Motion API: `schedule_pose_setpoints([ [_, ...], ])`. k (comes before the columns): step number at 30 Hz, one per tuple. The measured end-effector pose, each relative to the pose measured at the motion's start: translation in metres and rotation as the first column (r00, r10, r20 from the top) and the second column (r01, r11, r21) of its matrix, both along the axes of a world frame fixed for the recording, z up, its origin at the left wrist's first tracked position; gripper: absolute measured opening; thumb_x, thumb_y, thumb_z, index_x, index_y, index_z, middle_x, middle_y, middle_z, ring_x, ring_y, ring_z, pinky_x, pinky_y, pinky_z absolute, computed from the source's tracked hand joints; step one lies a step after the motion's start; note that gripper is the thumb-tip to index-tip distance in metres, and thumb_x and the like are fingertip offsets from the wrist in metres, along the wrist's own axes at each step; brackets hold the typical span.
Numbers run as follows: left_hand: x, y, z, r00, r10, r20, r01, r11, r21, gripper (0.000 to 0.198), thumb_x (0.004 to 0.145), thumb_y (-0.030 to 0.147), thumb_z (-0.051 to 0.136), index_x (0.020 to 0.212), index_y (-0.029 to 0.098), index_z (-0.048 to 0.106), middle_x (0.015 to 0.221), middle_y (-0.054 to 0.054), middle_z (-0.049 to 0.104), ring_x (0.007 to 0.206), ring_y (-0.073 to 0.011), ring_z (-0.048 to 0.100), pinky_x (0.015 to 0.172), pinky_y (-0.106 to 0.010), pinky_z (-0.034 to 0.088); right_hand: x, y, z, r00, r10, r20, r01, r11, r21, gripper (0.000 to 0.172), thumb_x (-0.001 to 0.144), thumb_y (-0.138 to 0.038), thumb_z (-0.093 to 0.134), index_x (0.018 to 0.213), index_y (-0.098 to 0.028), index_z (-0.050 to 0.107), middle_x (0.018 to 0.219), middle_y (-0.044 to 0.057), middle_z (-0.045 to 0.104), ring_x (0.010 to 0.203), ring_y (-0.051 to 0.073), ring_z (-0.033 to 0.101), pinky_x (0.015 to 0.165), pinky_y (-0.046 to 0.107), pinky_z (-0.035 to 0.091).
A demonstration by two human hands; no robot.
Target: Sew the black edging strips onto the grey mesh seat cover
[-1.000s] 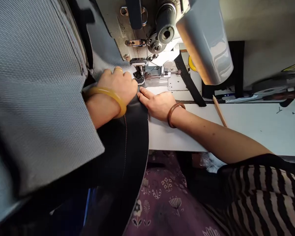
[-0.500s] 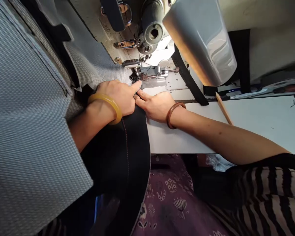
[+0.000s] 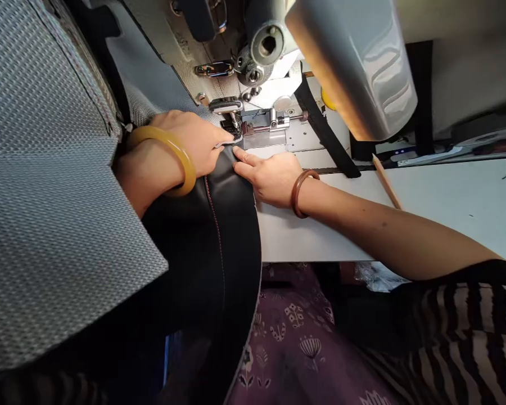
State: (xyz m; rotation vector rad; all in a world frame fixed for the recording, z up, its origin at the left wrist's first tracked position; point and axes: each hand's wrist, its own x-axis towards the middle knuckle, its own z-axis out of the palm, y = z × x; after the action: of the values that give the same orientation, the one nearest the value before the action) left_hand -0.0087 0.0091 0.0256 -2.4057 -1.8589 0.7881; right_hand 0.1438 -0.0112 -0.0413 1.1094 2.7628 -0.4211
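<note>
My left hand [image 3: 189, 140], a yellow bangle at its wrist, pinches the edge of a black leather-like panel [image 3: 236, 225] just in front of the presser foot [image 3: 237, 126] of a sewing machine. A pale strip of the panel's edge shows by its fingertips. Across from it my right hand [image 3: 272, 177], with a brown bangle, lies with fingers stretched onto the panel's right edge, pressing it flat. Its thumb is hidden. A line of red stitching runs down the panel. Grey woven material [image 3: 59, 225] is folded up on the left, beside my left forearm.
The machine's grey lamp-like cover [image 3: 358, 73] hangs over the bed on the right. A metal edge guide [image 3: 274, 125] sits right of the foot. A black strip [image 3: 326, 132], a pencil [image 3: 385, 183] and scissors [image 3: 430, 154] lie on the white table [image 3: 455, 208].
My left hand has shifted left and slightly away from my right hand, and a pale edge of the panel now shows by its fingers. The grey material has swung a little upward.
</note>
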Motion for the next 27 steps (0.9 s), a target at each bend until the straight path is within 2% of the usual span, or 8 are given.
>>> schedule_pose_setpoints([
  [6, 0.009, -0.017, -0.019, 0.992, -0.124, -0.015, 0.124, 0.992, -0.025, 0.043, 0.097, 0.024, 0.030, 0.127, 0.019, 0.060, 0.103, -0.014, 0.068, 0.092, -0.0272, 0.062, 0.071, -0.037, 0.047, 0.000, 0.001, -0.001, 1.000, 0.005, 0.023, -0.005, 1.000, 0.010, 0.045, 0.094, -0.023, 0.027, 0.133, -0.025, 0.049, 0.154, 0.010, 0.036, 0.083, 0.020, 0.063, 0.066, 0.033, 0.044],
  [10, 0.011, -0.024, -0.026, 0.988, -0.153, -0.010, 0.153, 0.988, 0.007, 0.043, 0.096, 0.017, 0.031, 0.133, 0.017, 0.053, 0.100, -0.013, 0.068, 0.098, -0.0274, 0.062, 0.069, -0.034, 0.044, 0.001, -0.002, -0.003, 0.999, -0.017, 0.031, 0.016, 0.999, 0.036, 0.048, 0.095, -0.023, 0.021, 0.134, -0.024, 0.049, 0.153, 0.011, 0.037, 0.078, 0.019, 0.063, 0.064, 0.033, 0.042],
  [15, 0.014, -0.024, -0.024, 0.992, -0.129, 0.007, 0.129, 0.992, -0.012, 0.043, 0.097, 0.015, 0.029, 0.132, 0.012, 0.054, 0.102, -0.015, 0.068, 0.104, -0.0299, 0.062, 0.072, -0.035, 0.045, 0.001, -0.005, -0.004, 0.998, -0.048, 0.030, 0.047, 0.998, 0.048, 0.052, 0.095, -0.023, 0.019, 0.140, -0.025, 0.045, 0.151, 0.012, 0.040, 0.074, 0.019, 0.062, 0.062, 0.034, 0.042],
  [21, 0.017, -0.022, -0.030, 0.994, -0.082, 0.069, 0.080, 0.996, 0.041, 0.042, 0.096, 0.013, 0.027, 0.120, 0.011, 0.062, 0.099, -0.014, 0.069, 0.097, -0.0247, 0.062, 0.073, -0.031, 0.042, 0.002, -0.001, -0.003, 0.993, -0.080, 0.084, 0.071, 0.993, 0.096, 0.054, 0.095, -0.024, 0.018, 0.144, -0.031, 0.040, 0.154, 0.008, 0.038, 0.070, 0.019, 0.063, 0.057, 0.033, 0.043],
  [24, 0.017, -0.022, -0.032, 0.990, -0.083, 0.113, 0.074, 0.993, 0.087, 0.044, 0.096, 0.012, 0.025, 0.119, 0.012, 0.062, 0.099, -0.013, 0.068, 0.096, -0.0233, 0.060, 0.073, -0.030, 0.041, 0.001, -0.001, -0.003, 0.992, -0.077, 0.104, 0.066, 0.992, 0.104, 0.057, 0.095, -0.023, 0.017, 0.150, -0.028, 0.031, 0.154, 0.011, 0.036, 0.073, 0.020, 0.064, 0.060, 0.034, 0.045],
  [27, 0.018, -0.022, -0.031, 0.991, -0.071, 0.116, 0.064, 0.996, 0.060, 0.045, 0.097, 0.012, 0.023, 0.120, 0.011, 0.061, 0.102, -0.014, 0.067, 0.100, -0.0243, 0.060, 0.075, -0.030, 0.042, 0.000, -0.005, -0.004, 0.992, -0.017, 0.128, 0.001, 0.993, 0.121, 0.058, 0.095, -0.021, 0.014, 0.151, -0.025, 0.029, 0.155, 0.017, 0.033, 0.076, 0.022, 0.065, 0.063, 0.037, 0.047],
])
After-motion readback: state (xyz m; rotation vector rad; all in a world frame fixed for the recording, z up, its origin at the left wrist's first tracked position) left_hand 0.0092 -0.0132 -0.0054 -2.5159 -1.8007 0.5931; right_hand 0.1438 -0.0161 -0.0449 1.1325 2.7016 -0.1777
